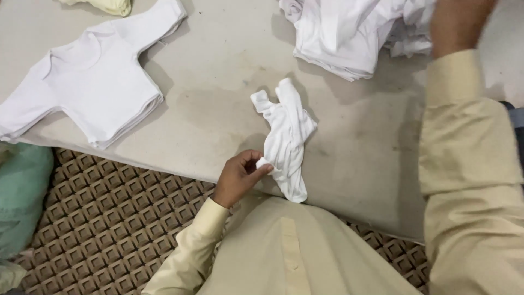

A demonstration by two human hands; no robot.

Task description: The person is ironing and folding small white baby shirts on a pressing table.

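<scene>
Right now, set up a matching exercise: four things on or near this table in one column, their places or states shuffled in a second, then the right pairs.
Things:
1. crumpled white garment
2. neat stack of white shirts
3. loose white heap
4. yellow cloth

Places or states:
A. top left edge of view
B. pinched by the left hand
C. flat, at the table's left
D. under the raised right hand

Pairs: 1-B, 2-C, 3-D, 4-A

A grey table [218, 82], stained near its middle, is seen. On it a stack of small white shirts [90, 82] is laid flat at the left, a crumpled white garment [286, 136] near the front edge, and a heap of white clothes [349, 33] at the back.
</scene>
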